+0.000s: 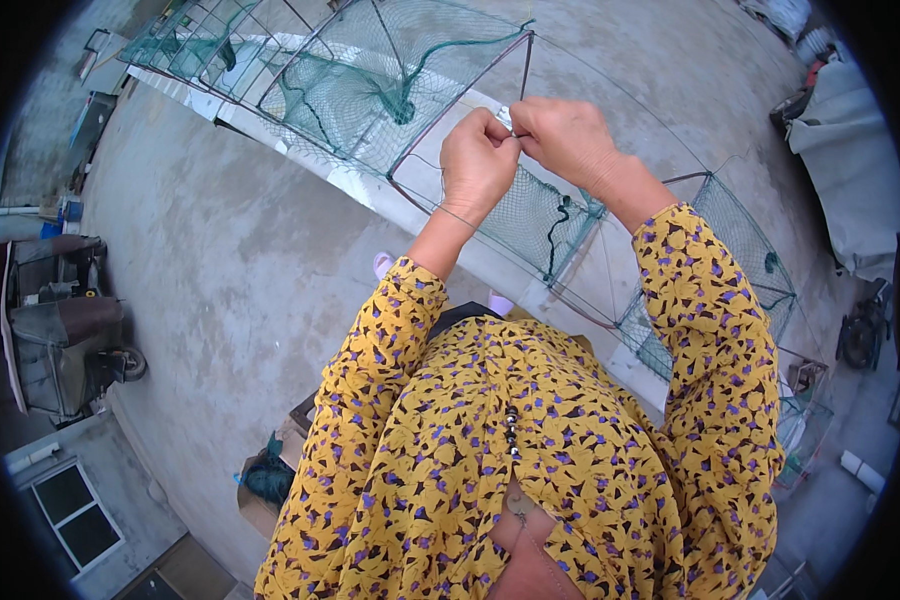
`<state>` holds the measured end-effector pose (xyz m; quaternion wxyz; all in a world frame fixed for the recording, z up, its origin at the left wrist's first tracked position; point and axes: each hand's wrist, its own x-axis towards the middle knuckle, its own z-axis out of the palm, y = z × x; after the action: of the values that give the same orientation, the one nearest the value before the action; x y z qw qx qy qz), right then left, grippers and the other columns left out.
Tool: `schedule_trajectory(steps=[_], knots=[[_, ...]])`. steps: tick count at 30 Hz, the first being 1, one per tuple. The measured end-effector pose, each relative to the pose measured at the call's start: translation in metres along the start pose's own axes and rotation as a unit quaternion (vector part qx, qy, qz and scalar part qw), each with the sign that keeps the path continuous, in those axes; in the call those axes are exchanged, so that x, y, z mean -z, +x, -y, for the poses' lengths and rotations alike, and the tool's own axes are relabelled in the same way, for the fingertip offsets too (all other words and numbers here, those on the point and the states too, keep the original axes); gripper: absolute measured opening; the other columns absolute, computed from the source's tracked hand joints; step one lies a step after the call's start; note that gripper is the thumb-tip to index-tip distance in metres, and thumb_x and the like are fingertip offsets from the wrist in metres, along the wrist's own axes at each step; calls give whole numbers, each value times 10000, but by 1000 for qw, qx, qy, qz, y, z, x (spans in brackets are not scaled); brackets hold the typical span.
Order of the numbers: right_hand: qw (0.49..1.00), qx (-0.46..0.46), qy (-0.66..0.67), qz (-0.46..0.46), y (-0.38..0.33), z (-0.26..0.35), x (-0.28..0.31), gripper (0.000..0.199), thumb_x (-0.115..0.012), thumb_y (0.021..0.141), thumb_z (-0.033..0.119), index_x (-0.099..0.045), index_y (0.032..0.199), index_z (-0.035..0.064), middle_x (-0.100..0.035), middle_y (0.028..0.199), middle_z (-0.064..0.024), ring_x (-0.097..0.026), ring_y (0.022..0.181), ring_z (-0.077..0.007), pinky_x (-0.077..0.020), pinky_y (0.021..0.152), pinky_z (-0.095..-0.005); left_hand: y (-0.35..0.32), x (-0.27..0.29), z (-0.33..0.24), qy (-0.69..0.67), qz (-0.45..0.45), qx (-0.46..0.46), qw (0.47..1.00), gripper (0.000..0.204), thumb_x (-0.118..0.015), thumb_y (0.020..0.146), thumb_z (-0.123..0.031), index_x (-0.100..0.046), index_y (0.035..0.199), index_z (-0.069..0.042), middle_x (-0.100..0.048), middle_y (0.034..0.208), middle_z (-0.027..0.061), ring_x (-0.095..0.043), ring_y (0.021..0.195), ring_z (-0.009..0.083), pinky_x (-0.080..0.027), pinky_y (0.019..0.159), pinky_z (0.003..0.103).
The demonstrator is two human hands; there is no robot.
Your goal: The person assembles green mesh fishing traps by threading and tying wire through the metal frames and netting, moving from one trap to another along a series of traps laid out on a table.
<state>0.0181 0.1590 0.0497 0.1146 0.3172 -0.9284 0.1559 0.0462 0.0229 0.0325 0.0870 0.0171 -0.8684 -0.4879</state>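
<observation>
Both hands pinched shut at one frame corner of the green net cage (370, 90) — left hand (477, 160) and right hand (565, 135) gripping thin twine (455, 215); tying mid-way, sections to the right still look untied

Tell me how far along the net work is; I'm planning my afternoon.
Done, apparently: the net is already stretched over frames to both sides. In hand: left hand and right hand pinch a thin line at a frame rod. What is left cannot be told.
</observation>
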Motion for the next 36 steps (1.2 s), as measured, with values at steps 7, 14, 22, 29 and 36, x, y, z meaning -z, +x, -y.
schedule_trajectory(steps=[7,14,22,29,36], knots=[[971,-109,176,118,13,-10,20,141,-612,740,134,-589,857,60,-634,820,-63,-604,740,-197,-472,647,-309,4,2,4,52,6,28,998,113,-604,661,-129,-527,658,-46,-574,608,102,-572,591,278,-448,577,371],[830,-105,521,170,33,60,39,140,-588,791,103,-528,877,9,-577,717,-51,-562,682,-108,-465,629,-252,5,4,-5,107,-13,-52,993,120,-608,664,-147,-531,683,-57,-579,620,100,-575,609,285,-449,577,369],[891,-147,413,119,-1,48,80,140,-614,787,131,-537,826,20,-571,641,-24,-528,590,-83,-426,536,-234,1,3,8,-53,11,-64,996,116,-605,667,-153,-533,691,-66,-579,621,93,-573,602,281,-449,566,363],[900,-298,309,71,-82,-39,127,161,-640,779,164,-578,777,16,-554,616,18,-505,577,-55,-396,514,-212,5,8,12,117,55,-24,991,126,-593,673,-157,-539,689,-44,-552,593,68,-552,562,202,-442,547,308],[830,-380,407,-39,-91,-32,120,147,-588,766,141,-517,691,37,-616,857,-90,-496,584,-54,-391,511,-192,6,8,10,183,57,-94,977,114,-582,676,-152,-512,661,-64,-566,613,103,-560,603,294,-434,543,372]])
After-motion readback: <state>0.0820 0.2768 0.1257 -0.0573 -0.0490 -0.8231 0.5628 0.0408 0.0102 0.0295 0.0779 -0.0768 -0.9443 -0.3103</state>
